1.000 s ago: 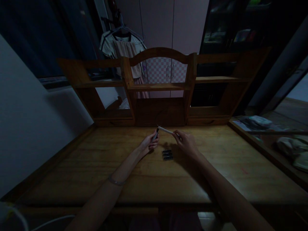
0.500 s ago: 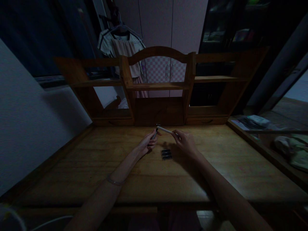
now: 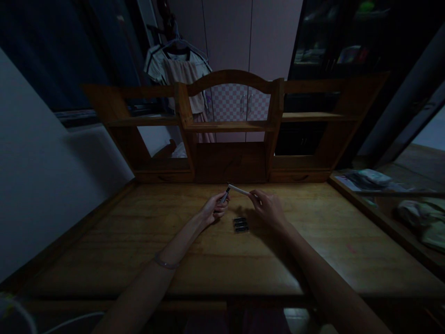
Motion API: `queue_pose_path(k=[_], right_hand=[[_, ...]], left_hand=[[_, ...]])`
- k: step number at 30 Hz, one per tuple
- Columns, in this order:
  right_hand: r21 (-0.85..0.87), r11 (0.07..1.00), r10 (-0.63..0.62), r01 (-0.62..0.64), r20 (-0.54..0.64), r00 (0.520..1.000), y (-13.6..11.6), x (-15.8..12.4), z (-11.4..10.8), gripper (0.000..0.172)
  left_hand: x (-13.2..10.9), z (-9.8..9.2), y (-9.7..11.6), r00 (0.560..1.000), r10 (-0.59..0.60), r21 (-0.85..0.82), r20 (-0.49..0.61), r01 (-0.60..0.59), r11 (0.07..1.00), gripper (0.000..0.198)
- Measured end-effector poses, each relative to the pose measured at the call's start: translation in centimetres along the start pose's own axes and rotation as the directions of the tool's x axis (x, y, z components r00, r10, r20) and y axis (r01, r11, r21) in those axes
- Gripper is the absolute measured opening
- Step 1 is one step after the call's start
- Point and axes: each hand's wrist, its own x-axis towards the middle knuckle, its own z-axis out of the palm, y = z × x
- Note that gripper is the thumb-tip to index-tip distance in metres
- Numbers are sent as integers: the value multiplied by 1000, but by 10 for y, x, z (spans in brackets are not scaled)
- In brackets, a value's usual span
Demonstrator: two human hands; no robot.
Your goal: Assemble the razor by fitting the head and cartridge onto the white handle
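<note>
My left hand (image 3: 215, 209) is closed around a slim, pen-like grey stick (image 3: 224, 196) with a dark upper end, tilted up and to the right. Between the thumb and fingers of my right hand (image 3: 268, 208) is a thin white stick (image 3: 239, 189), slanting up to the left. The tips of the two sticks meet or nearly meet above the desk; I cannot tell whether they touch. Below and between my hands, a small clear case with dark bars (image 3: 241, 225) lies on the wooden desk (image 3: 167, 236).
A wooden shelf unit (image 3: 229, 126) with drawers stands along the desk's far edge. Clothes (image 3: 179, 69) hang behind it at the left, beside a pale wardrobe (image 3: 227, 37). Papers and packets (image 3: 373, 176) lie beyond the desk's right rim. The room is dim.
The view has shifted slightly, so everything sits a little lower. The small dark detail at the sticks' meeting point shows less now. Both hands keep their hold on the sticks.
</note>
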Motion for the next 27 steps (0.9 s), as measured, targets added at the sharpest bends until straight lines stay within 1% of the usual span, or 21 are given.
queue_pose_path(k=[4,8,11,13,16,20,24,25,27], right_hand=[[-27,999,36,-37,-62,997,0,-1,1,36],[-46,999,-15,14,-23,1000,0,-2,1,34],[-77,996,30,-37,-87,996,-2,-1,1,33],[-68,997,26,-34,-116,993,-3,-1,0,33],[-26,1000,-18,16,-73,997,-5,0,-1,31],[-6,1000,25,-26,-81,996,-5,-1,-1,33],[28,999,-28,28,2,1000,-4,-2,0,33],[25,999,-27,26,11,1000,-4,-2,1,33],[6,1000,-3,3,-9,1000,-4,-2,2,35]], left_hand=[[1,-1,0,1000,1,-3,11,-1,1000,22],[1,-2,0,1000,-14,-21,9,14,1000,22],[2,-3,0,1000,-14,-24,19,14,1000,23],[1,-3,0,1000,-9,-15,24,10,1000,23],[0,-2,0,1000,-8,6,20,8,1000,23],[0,0,0,1000,-5,7,-3,5,1000,23],[0,0,1,1000,-15,0,-15,15,1000,23],[0,0,1,1000,-16,0,-10,16,1000,23],[1,0,1,1000,-15,-2,-2,15,1000,23]])
